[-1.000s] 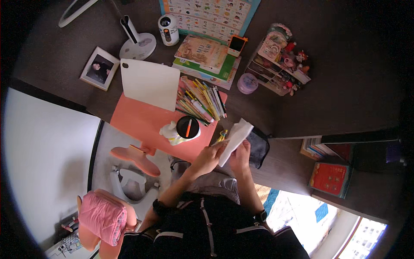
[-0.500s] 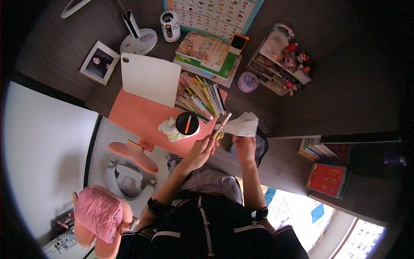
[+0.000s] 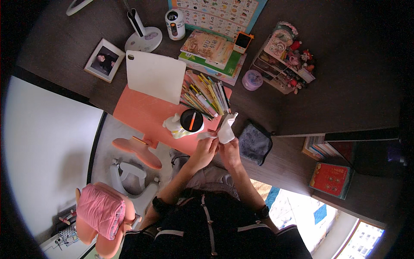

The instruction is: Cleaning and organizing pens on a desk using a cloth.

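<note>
Over the near edge of the desk, my left hand (image 3: 204, 154) and my right hand (image 3: 230, 153) are close together. A white tissue (image 3: 227, 131) is gripped in my right hand and wraps around a slim pencil, which the earlier frame shows in my left hand. Its shaft is mostly hidden by the tissue now. Just left of the hands stands a white figure-shaped pen holder (image 3: 172, 125) with a black round opening (image 3: 188, 116) and one orange pen (image 3: 192, 121) in it. Behind lies a pile of pencils and pens (image 3: 207, 97).
The coral board (image 3: 140, 108) carries a white tablet cover (image 3: 155, 77). A dark grey pouch (image 3: 255, 142) lies right of my hands. Farther back are books (image 3: 211, 52), a lamp base (image 3: 144, 39), a photo frame (image 3: 104, 60), a round lilac tub (image 3: 252, 80) and a trinket shelf (image 3: 276, 64).
My right hand has moved left with the tissue, up against my left hand. The tissue now covers most of the pencil, and the grey pouch shows more fully.
</note>
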Tool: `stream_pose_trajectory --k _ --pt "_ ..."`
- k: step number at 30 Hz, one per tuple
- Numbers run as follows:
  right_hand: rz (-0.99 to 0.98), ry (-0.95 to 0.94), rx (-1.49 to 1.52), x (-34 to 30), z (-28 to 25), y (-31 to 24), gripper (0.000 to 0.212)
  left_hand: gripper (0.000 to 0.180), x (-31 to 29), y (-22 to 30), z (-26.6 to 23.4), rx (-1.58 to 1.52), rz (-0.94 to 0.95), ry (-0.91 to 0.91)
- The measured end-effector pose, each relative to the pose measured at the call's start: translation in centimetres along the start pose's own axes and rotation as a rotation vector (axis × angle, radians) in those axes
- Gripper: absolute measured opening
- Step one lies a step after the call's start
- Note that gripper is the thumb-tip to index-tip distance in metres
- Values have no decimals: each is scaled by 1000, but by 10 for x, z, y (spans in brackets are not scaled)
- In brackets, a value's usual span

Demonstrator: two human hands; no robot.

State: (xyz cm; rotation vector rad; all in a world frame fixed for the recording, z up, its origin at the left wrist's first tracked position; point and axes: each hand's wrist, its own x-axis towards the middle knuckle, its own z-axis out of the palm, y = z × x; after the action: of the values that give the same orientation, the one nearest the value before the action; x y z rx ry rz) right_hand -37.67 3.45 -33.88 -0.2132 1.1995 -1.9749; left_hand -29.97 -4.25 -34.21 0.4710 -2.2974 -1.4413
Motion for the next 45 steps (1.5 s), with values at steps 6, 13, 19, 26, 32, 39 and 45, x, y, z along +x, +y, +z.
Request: stream_pose_trajectory --k 6,13,19,26,32,39,45 --pt "-225 -93 -275 9 -11 -22 15 21 7 3 -31 -154 -198 -39" --pt "15 -364 -488 -12 -6 -4 27 24 8 -7 -19 -707 -286 17" --pt "96 -352 -483 -23 3 -7 24 25 4 21 -30 -865 -430 71" --pt "48 -360 -620 -24 -2 1 10 19 3 5 -27 -769 -342 259" --pt "48 -331 -598 -23 3 -1 9 17 13 9 -30 -629 -267 300" --pt "100 -381 -727 -31 -27 10 15 15 11 -11 -64 -564 -215 632" --pt "46 325 -1211 14 -123 20 29 18 11 -2 -106 -586 -230 930"
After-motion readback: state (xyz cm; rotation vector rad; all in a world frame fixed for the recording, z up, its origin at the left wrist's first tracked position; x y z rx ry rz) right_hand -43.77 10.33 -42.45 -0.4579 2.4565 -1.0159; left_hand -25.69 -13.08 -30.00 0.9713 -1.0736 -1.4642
